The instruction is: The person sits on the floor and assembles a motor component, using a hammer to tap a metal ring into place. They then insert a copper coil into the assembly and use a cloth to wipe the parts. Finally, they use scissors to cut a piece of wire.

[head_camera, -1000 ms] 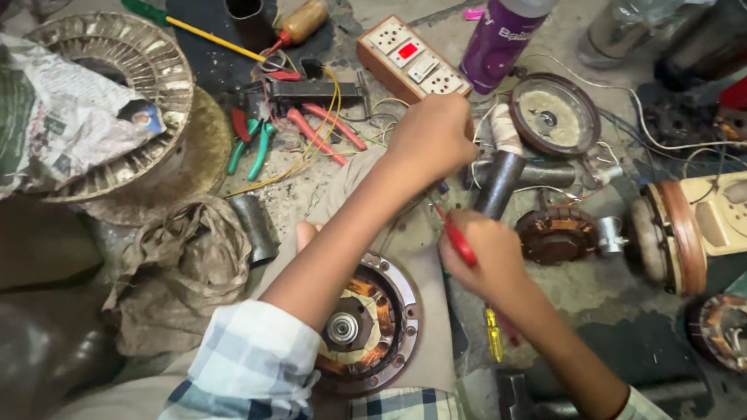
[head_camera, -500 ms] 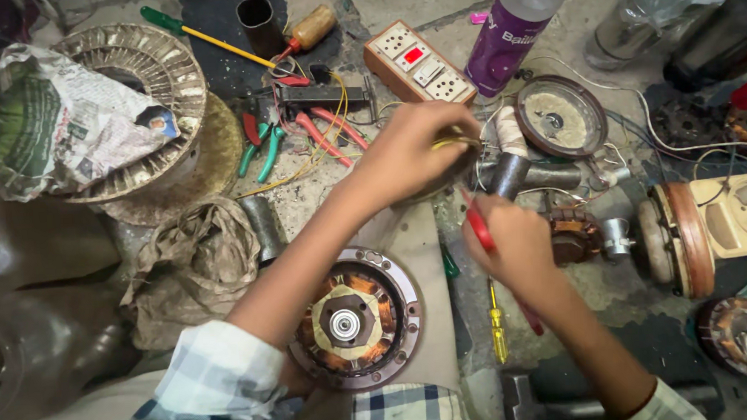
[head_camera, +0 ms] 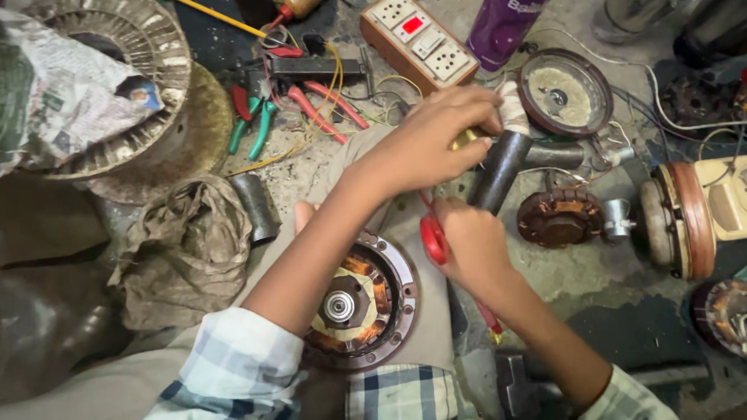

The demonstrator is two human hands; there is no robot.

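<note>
Grey concrete floor (head_camera: 565, 289), dusty. On it: socket board (head_camera: 416, 37), purple bottle (head_camera: 510, 11), red and green pliers (head_camera: 254, 122), crumpled cloth (head_camera: 184, 245). Copper-wound coil (head_camera: 559, 218) near round metal cover (head_camera: 565, 91).

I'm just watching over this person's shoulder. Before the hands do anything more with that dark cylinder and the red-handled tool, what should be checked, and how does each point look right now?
1. Left hand grips the top of the dark metal cylinder: ok, fingers wrap the white-taped end.
2. Right hand holds the red-handled tool firmly: ok, fist closed around it.
3. Tool tip seated on the work: cannot tell, the hand hides it.
4. Round copper-wound motor core in its grey ring lies steady: ok, flat by the person's lap.
5. Loose yellow and red wires kept away from the hands: not ok, they trail close to the left hand.
6. Brown switch-and-socket board switched off: cannot tell.
</note>
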